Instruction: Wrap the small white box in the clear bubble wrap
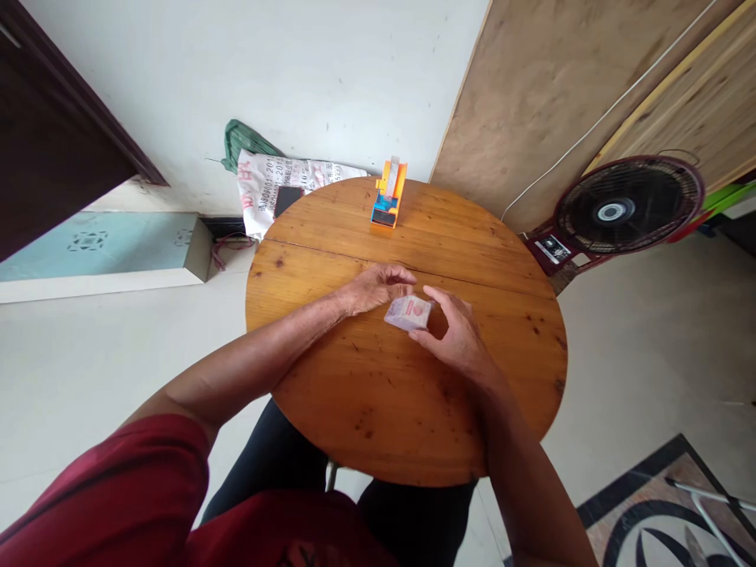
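Observation:
A small pale box with red print and a purplish side rests on the round wooden table, between my two hands. My left hand is at the box's upper left, fingers curved and apart, with nothing visibly held. On the other side, my right hand curves around the box's right end, thumb and forefinger spread apart. The right thumb tip is close to the lower edge of the box; whether it touches is unclear. Farther back stands an orange and blue tape dispenser.
Beyond the table's back left lie a printed white sack and a green bag against the wall. A dark red fan stands at the right. A low pale blue-topped box is on the floor at the left.

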